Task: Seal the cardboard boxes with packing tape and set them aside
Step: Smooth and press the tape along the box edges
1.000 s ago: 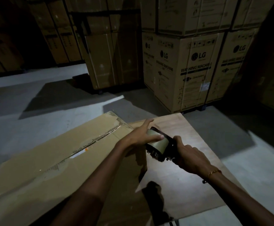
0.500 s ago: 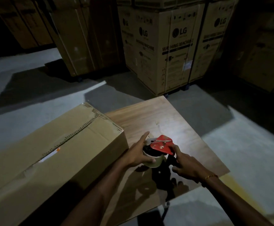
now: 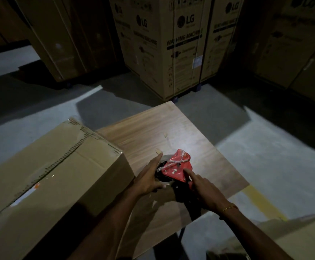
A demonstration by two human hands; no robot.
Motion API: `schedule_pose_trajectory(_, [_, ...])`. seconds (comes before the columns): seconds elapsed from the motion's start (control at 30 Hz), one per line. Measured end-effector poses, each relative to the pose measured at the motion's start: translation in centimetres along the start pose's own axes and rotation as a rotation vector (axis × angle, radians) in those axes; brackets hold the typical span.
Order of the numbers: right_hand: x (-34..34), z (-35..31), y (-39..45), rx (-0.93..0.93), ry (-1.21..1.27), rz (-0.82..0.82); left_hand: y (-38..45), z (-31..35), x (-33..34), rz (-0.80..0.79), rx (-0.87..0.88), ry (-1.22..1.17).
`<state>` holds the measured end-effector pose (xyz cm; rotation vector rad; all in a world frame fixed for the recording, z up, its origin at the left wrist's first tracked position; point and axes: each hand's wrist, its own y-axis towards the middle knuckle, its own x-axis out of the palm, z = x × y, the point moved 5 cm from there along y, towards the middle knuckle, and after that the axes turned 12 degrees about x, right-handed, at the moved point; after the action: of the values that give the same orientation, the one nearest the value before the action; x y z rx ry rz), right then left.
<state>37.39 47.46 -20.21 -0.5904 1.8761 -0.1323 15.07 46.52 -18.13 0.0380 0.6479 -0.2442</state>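
While both hands (image 3: 149, 180) grip dispenser (image 3: 177, 168), forefinger (image 3: 187, 170) extended

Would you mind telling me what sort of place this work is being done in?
Most likely a warehouse or appliance storeroom. Tall cartons printed with LG and washing machine stand in rows on a bare concrete floor, and a cardboard box sits on a wooden board beside a red tape dispenser.
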Motion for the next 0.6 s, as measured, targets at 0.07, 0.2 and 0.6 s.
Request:
schedule_pose_trajectory(0.07, [-0.3, 0.2, -0.2, 0.005, -0.097, 0.042, 0.4, 0.1, 0.3, -0.049, -0.014, 0.011])
schedule_pose_trajectory(0.2, [-2.9, -1.5, -0.6, -0.027, -0.251, 0.246, 1.5, 0.7, 0.2, -0.160, -0.052, 0.147])
schedule_pose_trajectory(0.6, [-5.9, -14.2, 1.9, -0.366, 0.379, 0.251, -4.7, 12.2, -12.5, 0.549, 0.256, 0.379])
